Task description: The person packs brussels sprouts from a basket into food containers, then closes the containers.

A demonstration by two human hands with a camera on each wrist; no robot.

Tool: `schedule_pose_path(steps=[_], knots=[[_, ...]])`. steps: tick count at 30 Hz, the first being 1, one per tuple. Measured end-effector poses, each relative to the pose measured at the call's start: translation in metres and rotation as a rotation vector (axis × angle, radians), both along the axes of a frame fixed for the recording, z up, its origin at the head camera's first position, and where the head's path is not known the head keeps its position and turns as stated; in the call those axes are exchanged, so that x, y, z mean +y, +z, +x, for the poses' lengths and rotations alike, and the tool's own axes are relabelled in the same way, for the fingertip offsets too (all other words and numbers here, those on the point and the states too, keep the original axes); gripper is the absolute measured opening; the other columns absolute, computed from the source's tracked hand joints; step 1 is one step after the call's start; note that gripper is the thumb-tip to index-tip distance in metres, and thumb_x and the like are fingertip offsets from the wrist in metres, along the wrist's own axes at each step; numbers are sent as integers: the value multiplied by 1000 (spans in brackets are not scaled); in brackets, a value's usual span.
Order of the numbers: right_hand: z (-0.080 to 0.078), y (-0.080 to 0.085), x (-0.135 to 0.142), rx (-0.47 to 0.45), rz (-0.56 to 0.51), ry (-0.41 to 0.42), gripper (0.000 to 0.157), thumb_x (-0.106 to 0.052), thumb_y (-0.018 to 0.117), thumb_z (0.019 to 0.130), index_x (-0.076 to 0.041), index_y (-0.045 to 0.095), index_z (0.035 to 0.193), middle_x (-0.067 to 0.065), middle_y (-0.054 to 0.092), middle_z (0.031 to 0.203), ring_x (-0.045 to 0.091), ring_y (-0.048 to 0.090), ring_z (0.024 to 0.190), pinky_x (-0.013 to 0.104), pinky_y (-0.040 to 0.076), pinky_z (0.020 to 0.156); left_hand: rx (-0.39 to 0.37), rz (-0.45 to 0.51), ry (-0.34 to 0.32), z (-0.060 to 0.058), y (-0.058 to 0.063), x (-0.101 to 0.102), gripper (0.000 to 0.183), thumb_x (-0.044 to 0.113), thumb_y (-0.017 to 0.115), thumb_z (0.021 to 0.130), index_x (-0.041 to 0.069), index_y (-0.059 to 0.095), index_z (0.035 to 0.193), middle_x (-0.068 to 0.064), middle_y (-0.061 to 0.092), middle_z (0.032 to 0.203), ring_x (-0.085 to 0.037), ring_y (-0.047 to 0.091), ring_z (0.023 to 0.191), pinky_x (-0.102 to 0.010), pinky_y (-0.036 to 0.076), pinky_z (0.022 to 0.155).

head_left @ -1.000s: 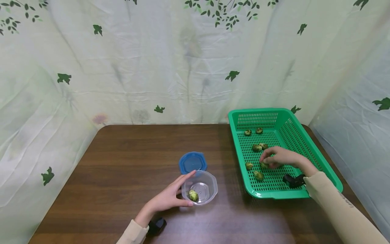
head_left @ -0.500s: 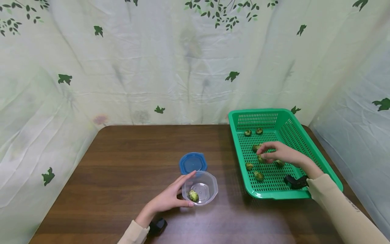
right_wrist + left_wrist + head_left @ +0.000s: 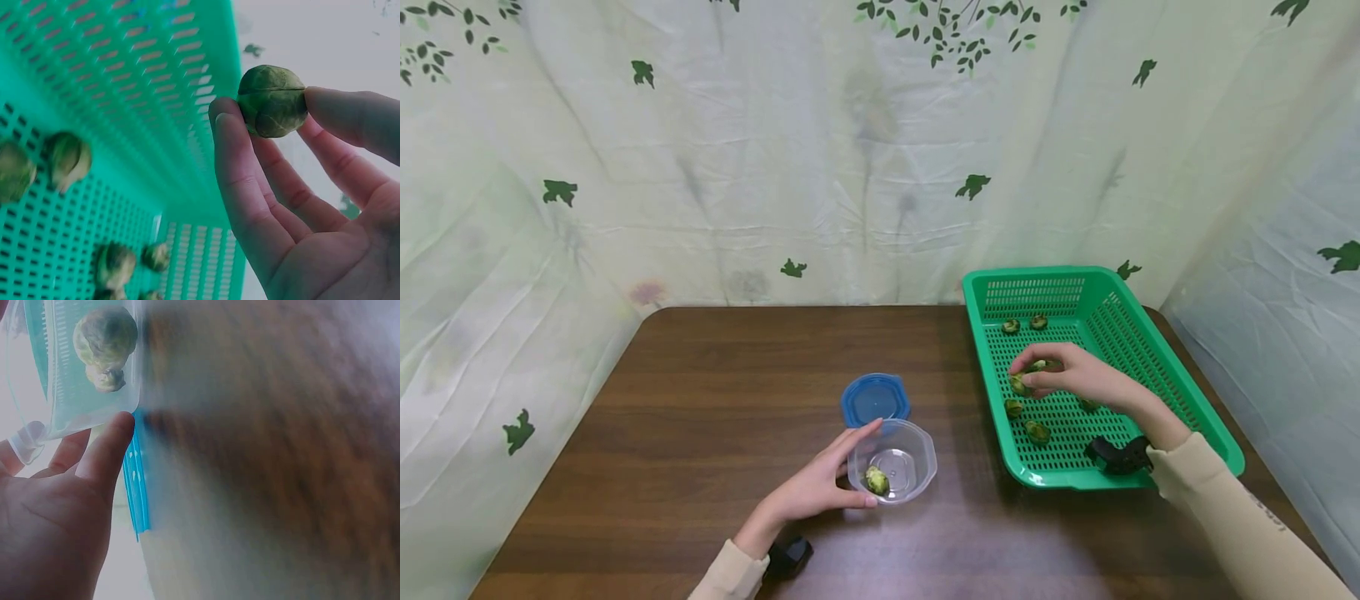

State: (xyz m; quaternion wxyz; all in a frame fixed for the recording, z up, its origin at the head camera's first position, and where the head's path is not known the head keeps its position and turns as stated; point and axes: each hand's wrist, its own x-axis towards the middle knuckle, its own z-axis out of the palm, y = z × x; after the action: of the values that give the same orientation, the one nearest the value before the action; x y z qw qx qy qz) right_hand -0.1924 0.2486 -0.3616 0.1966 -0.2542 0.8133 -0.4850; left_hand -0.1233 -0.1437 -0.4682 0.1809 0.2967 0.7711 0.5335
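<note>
My right hand (image 3: pixel 1071 373) pinches a Brussels sprout (image 3: pixel 272 101) between thumb and fingertips. In the head view it is over the left part of the green basket (image 3: pixel 1138 350), with the sprout lifted near the wall. More Brussels sprouts lie on the basket floor, such as one (image 3: pixel 1037 432) near the front and two at the back; the hand partly covers others. My left hand (image 3: pixel 816 486) holds a clear plastic container (image 3: pixel 916 467) by its left side, thumb at the near rim and index finger at the far rim. One Brussels sprout (image 3: pixel 105 340) sits inside the container.
A blue lid (image 3: pixel 874 398) lies on the brown wooden table (image 3: pixel 730 392) just behind the container. The basket stands at the table's right side. A printed curtain (image 3: pixel 820 167) hangs behind and around the table. Black wrist cameras (image 3: pixel 1118 456) are worn on both wrists.
My right hand has lifted a Brussels sprout off the basket floor and moved left with it toward the basket's left wall. The left hand and container have stayed in place.
</note>
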Motion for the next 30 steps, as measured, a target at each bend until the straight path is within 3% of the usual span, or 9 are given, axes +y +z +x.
schedule_pose_path(steps=[7,19,30], knots=[[8,9,-18,2,2,33,19,-13,56,97,-1,60,112,16,59,112,36,64,86,43,53,80,5,8,-1,-1,-1,0,91,22,79,81,18,24,152,-12,28,149,-30,31,134,-45,37,102],[21,12,-52,-38,-10,75,17,-14,59,96,-6,62,111,12,61,106,26,64,84,45,53,81,-5,10,0,0,0,1,90,22,79,81,19,23,153,-9,27,150,-29,31,134,-47,37,102],[32,4,-85,23,-26,134,14,-10,60,95,-5,64,107,7,62,106,21,64,81,45,54,78,-15,18,-5,0,-2,0,91,21,78,82,19,22,153,-11,27,150,-30,31,134,-46,37,102]])
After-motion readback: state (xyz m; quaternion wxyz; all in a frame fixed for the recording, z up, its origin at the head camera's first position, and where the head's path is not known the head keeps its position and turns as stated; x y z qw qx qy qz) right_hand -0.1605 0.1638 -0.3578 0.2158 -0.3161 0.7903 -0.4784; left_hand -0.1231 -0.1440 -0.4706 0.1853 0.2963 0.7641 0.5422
